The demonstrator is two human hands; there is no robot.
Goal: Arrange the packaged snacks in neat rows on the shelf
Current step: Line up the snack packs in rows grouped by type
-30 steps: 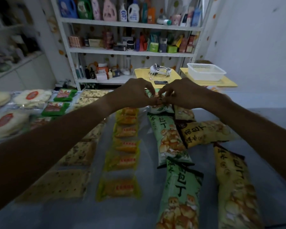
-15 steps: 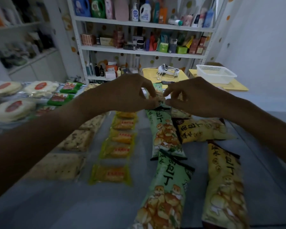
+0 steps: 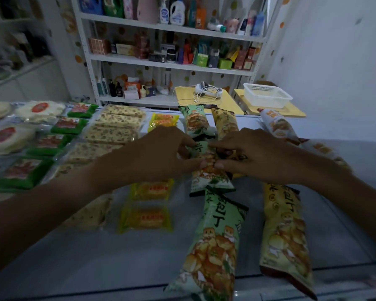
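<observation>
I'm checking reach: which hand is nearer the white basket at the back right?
Right. The right hand lies below and left of the white basket, on its side of the counter; the left hand is farther left, across the green snack bag.

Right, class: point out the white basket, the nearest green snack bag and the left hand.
white basket (image 3: 267, 97): head view, on its front wall.
nearest green snack bag (image 3: 215, 246): head view, on its printed middle.
left hand (image 3: 159, 155): head view, on its back.
</observation>
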